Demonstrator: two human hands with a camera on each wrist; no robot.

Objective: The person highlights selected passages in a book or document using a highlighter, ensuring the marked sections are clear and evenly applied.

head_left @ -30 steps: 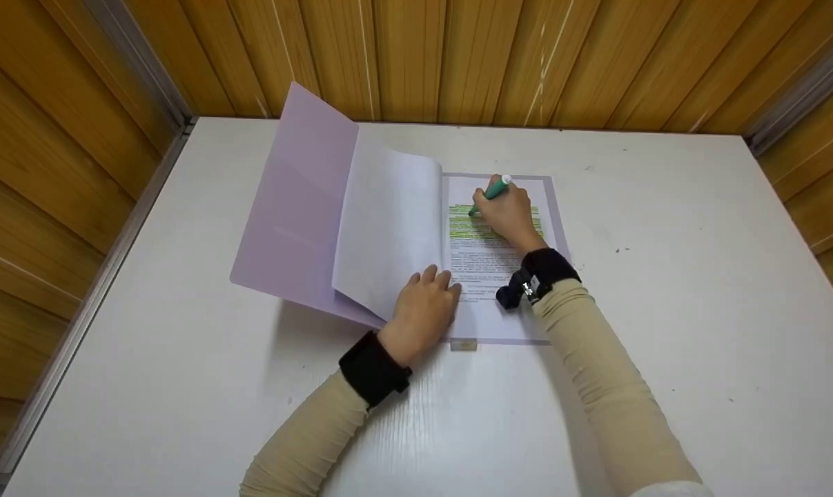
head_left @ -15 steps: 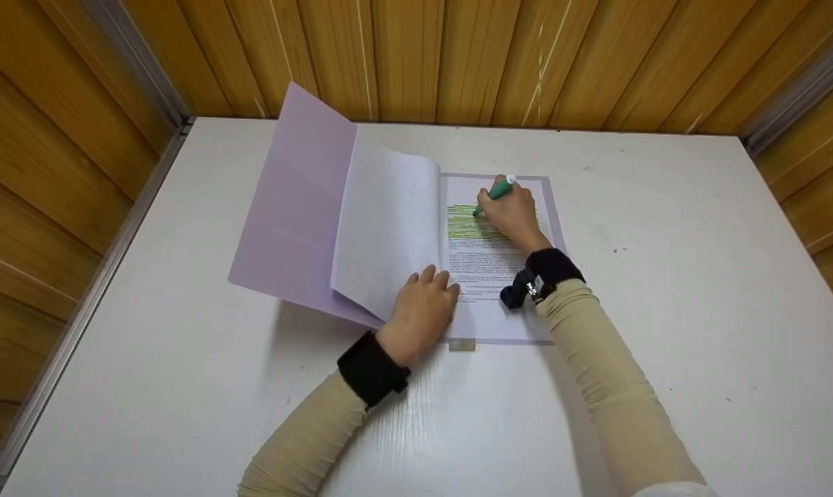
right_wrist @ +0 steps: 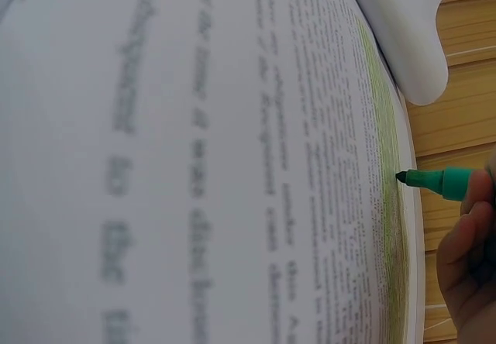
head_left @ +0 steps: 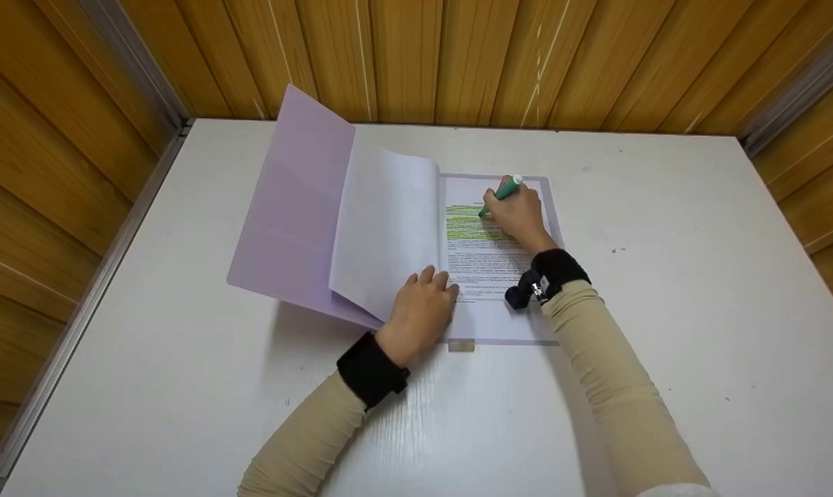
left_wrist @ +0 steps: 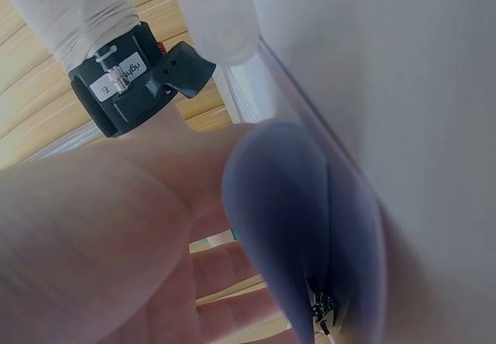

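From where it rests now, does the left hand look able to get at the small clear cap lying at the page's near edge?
Probably yes. The left hand rests open on the turned pages, and the cap lies just beside its wrist on the table, nothing between them.

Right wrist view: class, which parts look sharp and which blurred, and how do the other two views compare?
Right wrist: green pen tip sharp, near printed page blurred. Left wrist: left hand a soft blur. Head: evenly lit, sharp.

Matt paper page [head_left: 488,276], glossy white wood-grain table [head_left: 664,276].
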